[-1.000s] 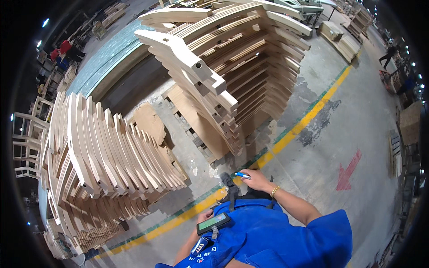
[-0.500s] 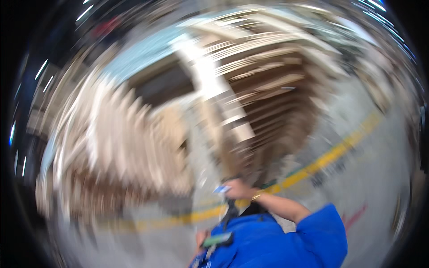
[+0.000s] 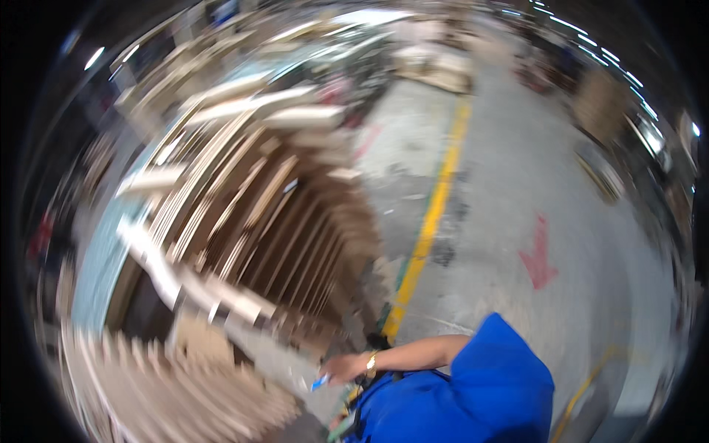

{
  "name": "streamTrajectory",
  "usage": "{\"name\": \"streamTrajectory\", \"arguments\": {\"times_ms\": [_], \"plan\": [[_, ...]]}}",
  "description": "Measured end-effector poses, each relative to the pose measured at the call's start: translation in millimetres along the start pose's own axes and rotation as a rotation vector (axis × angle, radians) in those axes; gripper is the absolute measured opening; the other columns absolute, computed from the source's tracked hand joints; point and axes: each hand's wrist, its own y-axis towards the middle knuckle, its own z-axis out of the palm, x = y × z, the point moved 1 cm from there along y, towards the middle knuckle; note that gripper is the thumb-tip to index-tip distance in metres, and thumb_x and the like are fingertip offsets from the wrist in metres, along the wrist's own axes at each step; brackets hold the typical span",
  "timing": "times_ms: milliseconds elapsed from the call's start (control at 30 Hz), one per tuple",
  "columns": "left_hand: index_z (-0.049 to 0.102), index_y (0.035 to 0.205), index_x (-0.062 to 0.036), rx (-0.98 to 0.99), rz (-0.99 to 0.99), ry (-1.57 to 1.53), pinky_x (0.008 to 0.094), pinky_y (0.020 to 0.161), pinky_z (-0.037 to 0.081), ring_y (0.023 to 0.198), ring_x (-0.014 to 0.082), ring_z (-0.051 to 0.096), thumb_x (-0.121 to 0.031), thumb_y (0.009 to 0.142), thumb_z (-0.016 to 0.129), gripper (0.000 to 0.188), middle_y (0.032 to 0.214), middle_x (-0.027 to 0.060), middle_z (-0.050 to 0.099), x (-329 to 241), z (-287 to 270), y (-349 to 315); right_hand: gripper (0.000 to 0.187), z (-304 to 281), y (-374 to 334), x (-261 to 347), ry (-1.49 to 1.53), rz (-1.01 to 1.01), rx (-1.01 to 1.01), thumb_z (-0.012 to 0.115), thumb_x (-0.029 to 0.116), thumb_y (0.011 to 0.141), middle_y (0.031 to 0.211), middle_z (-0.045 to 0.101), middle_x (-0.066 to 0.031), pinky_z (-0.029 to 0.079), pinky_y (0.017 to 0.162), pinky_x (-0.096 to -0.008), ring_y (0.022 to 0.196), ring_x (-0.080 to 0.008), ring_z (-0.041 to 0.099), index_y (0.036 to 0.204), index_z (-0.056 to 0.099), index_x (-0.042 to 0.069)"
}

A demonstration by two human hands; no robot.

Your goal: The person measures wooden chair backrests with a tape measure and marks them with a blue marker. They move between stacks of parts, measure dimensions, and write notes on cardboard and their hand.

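One small blue object (image 3: 320, 382) in right hand (image 3: 341, 366)

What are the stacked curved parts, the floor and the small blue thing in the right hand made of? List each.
Stacked curved parts: seemingly bare, unfinished wood, pale tan. Floor: looks like worn grey concrete with painted yellow line. Small blue thing at the right hand: too blurred to tell.

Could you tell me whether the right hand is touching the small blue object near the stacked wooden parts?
Touching. In the head view, the right hand has its fingertips closed around the small blue object, with no gap showing, though the picture is blurred.
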Motion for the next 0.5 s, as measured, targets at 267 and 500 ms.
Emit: {"name": "streamTrajectory", "arguments": {"times_ms": [267,500], "plan": [[0.063,0.11,-0.0069,0.205,0.141,0.066,0.0421,0.084,0.048,0.096,0.0346,0.06,-0.024,0.072,0.068,0.042,0.102,0.0174,0.064,36,-29,-94,0.023,16,-16,-20,-0.054,0.232,-0.044,0.058,0.021,0.086,0.08,0.067,-0.0147,0.049,0.065,-0.0304,0.071,-0.0213,0.066,0.096,0.066,0.003],[0.059,0.115,-0.0042,-0.29,-0.17,-0.258,0.0396,0.085,0.047,0.097,0.0305,0.06,-0.026,0.079,0.067,0.043,0.112,0.0165,0.06,12,-81,-132,0.023,21,49,-38,-0.076,-0.046,0.166,0.058,0.02,0.082,0.071,0.059,-0.0221,0.046,0.061,-0.0404,0.066,-0.0371,0.06,0.095,0.063,0.002]]}}
